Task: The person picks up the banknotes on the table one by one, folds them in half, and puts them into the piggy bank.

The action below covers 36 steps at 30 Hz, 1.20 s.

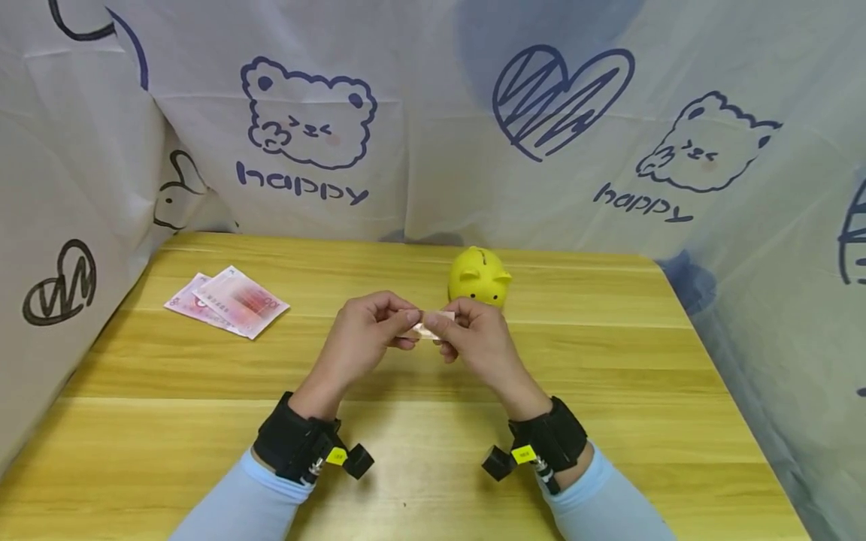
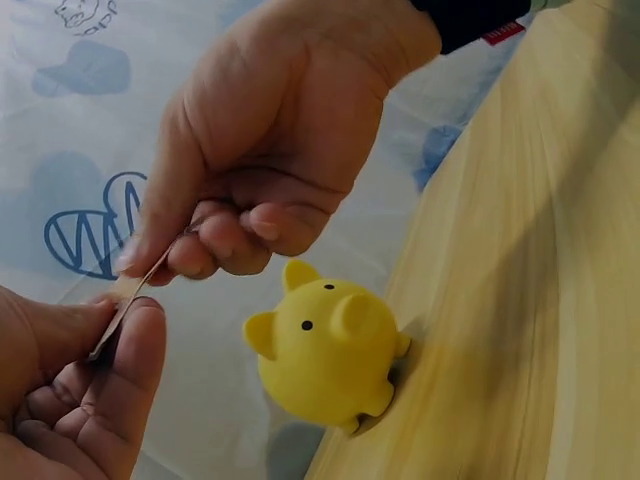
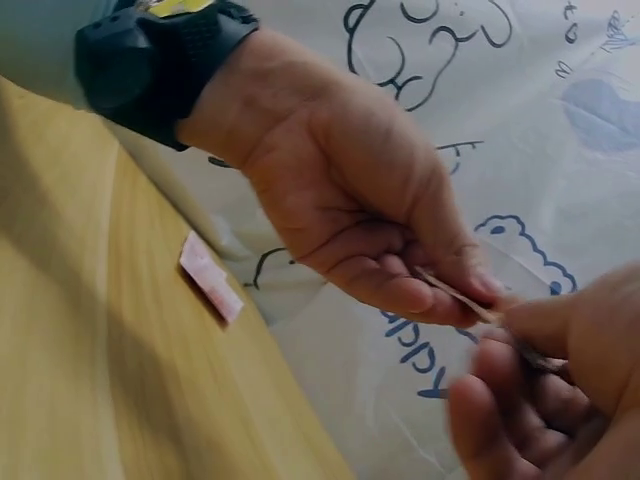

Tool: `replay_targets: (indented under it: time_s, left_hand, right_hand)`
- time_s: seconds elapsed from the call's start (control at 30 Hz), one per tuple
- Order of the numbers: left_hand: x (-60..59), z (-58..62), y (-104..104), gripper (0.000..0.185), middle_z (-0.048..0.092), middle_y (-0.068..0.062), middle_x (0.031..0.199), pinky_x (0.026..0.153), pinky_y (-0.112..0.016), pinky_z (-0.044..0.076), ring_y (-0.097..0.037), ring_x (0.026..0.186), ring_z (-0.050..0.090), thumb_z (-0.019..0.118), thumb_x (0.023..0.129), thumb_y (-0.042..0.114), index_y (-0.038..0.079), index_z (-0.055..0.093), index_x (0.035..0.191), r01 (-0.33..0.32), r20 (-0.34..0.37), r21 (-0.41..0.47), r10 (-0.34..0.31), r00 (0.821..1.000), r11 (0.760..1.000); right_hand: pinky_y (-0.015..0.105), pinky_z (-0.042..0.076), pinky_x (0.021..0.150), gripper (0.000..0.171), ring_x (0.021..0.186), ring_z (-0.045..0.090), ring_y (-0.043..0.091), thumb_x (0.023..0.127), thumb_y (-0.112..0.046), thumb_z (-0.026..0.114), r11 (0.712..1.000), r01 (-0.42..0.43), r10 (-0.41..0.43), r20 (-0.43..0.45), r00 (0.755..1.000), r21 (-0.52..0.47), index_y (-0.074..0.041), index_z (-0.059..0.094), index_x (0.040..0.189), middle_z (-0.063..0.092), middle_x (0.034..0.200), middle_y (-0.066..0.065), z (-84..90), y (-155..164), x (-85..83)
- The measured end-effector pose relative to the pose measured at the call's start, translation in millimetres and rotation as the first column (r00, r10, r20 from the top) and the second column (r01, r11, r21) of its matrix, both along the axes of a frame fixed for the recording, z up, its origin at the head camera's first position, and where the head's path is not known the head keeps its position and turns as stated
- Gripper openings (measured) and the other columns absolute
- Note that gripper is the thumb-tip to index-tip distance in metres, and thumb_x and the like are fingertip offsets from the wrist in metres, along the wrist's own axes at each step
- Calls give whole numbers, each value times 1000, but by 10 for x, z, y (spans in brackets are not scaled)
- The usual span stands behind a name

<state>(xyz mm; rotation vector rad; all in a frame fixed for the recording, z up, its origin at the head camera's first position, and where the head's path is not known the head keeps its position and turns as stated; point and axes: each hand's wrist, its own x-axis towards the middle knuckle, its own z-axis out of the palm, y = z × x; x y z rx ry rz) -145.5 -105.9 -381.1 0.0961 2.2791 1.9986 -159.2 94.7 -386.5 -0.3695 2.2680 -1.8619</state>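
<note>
Between both hands is a small folded banknote (image 1: pixel 426 330), held above the table in front of the piggy bank. My left hand (image 1: pixel 358 334) pinches its left end between thumb and curled fingers. The right end is pinched the same way by my right hand (image 1: pixel 483 338). Seen edge-on in the left wrist view, the folded note (image 2: pixel 128 305) looks like a thin strip. Just behind the right hand stands a yellow pig-shaped piggy bank (image 1: pixel 476 274), its top slot showing and its lower front partly covered by that hand.
Two pinkish-red banknotes (image 1: pixel 246 300) overlap on the left of the wooden table (image 1: pixel 406 391). White cloth (image 1: pixel 433 150) with drawn bears and hearts hangs behind the table and along its sides.
</note>
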Motion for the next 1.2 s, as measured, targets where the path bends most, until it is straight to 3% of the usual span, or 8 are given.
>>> replay_targets:
  time_s: [0.13,0.4,0.63,0.73,0.87,1.07,1.2]
  left_hand:
    - [-22,8,-40,20,76,-19,110,79,-34,67,-18,83,78,68,105,18,0,74,112,-18,16,89,17,1000,996]
    - [-47,14,-81,25,78,-11,100,81,-33,67,-15,82,77,59,107,7,-5,66,128,37,74,239,-56,996,970]
    - [-42,13,-98,26,72,-14,112,86,-33,66,-15,89,78,54,109,5,-13,67,122,80,50,316,-100,994,946]
    - [-41,13,-98,24,74,-13,109,87,-32,65,-15,91,77,60,107,5,-13,67,120,78,49,294,-96,994,953]
    - [-30,19,-86,25,75,-12,101,85,-32,66,-15,88,77,68,102,3,-6,67,125,43,58,210,-56,997,977]
    - [-55,-17,-50,18,78,-17,99,80,-36,67,-16,81,77,73,101,14,0,74,112,36,107,13,-37,994,999]
    - [-99,-94,24,18,78,-19,98,78,-33,67,-15,80,77,71,102,12,-3,73,109,-6,102,85,-3,995,996]
  right_hand:
    - [29,63,60,13,71,70,14,105,-8,65,999,-28,29,24,999,-42,4,67,111,76,89,12,35,27,-16]
    - [28,64,62,26,73,72,12,106,-5,61,981,10,-9,7,1000,-192,4,66,129,75,87,3,26,53,-32]
    - [28,64,64,20,79,71,13,106,-3,56,975,-4,-7,-52,999,-222,9,70,115,71,92,9,21,64,3]
    - [30,65,66,24,82,72,15,106,-6,53,979,-14,1,-65,998,-203,8,71,113,72,97,10,21,67,1]
    - [33,65,66,23,82,72,18,105,-9,61,987,-8,-1,-52,999,-158,5,69,122,73,95,11,28,44,-5]
    - [28,63,63,21,67,69,15,99,-5,72,988,112,-117,-42,992,-102,5,70,118,70,84,17,-24,-12,-9]
    - [28,64,66,21,73,70,14,98,-4,74,972,153,-153,11,988,-177,3,67,117,72,87,9,-63,-67,-20]
